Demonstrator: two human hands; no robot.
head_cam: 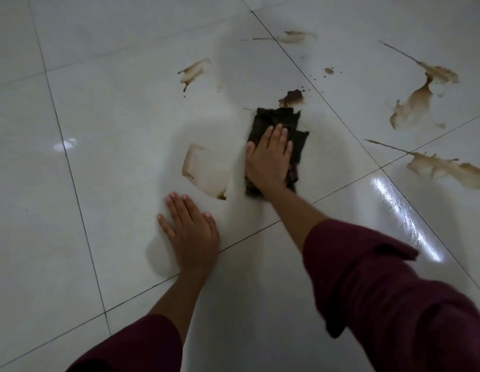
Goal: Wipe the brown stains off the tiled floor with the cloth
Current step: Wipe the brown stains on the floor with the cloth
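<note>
A dark folded cloth (276, 122) lies flat on the white tiled floor (99, 130). My right hand (268, 159) presses down on it, palm flat, fingers spread over its near half. Just beyond the cloth's far edge sits a dark brown stain (292, 98). A pale smeared stain (206, 170) lies left of the cloth, between my two hands. My left hand (190, 232) rests flat on the bare tile, fingers apart, holding nothing. Other brown stains show at the far left (193, 71), top centre (295, 36), right (418, 100) and lower right (448, 167).
Dark grout lines (327, 103) cross the glossy floor diagonally. Small brown droplets (328, 71) dot the tile beyond the cloth. Bright light glare (405, 202) reflects on the tile at the right. Both my forearms wear dark red sleeves (381, 291).
</note>
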